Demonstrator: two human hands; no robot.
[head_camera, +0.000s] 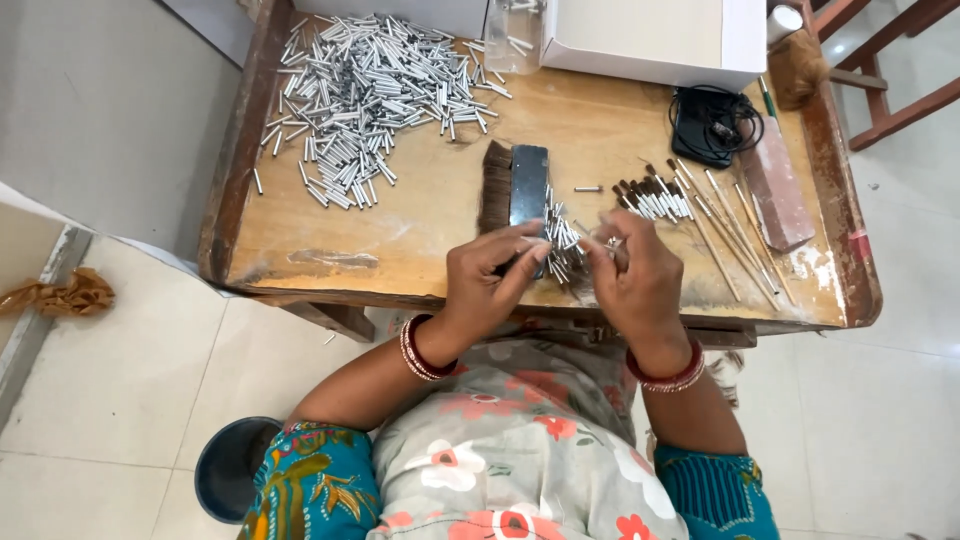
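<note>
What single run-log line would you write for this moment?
left hand: pinching small metal tubes | right hand: holding one tube | tube pile: table's far left | finished brushes: right

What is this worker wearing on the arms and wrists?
Both forearms are bare. The left hand has a stack of red bangles with pale trim at the wrist; the right hand has a similar red stack. Short teal sleeves with a colourful leaf and flower print cover the upper arms. No gloves.
</note>
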